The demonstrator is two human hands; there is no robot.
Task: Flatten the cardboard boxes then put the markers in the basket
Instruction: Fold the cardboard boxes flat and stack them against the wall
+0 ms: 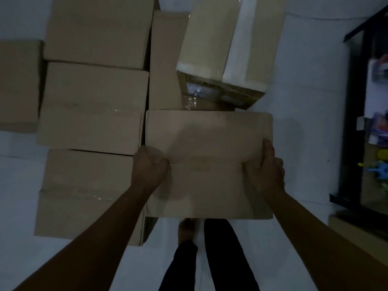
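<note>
Seen from above in dim light, a pale floor (310,122) carries a cluster of brown cardboard boxes. At far left, one box (19,85) is cut off by the frame. Beside it, three closed boxes lie in a column — the top one (98,28), the middle one (92,108) and the nearest one (84,194), the lower two showing glossy tape.

The left hand (150,166) has its fingers curled over the left edge of a held box (210,139), at its centre seam. The right hand (265,166) grips the box's right edge, thumb on top and fingers wrapped round the side. The held box sits in front of the person, above a bare foot (185,229) and dark trouser legs (222,257).

Behind it, a taped box (222,38) stands tilted. At far right is a dark shelf unit (357,122) — blurred coloured items inside.
</note>
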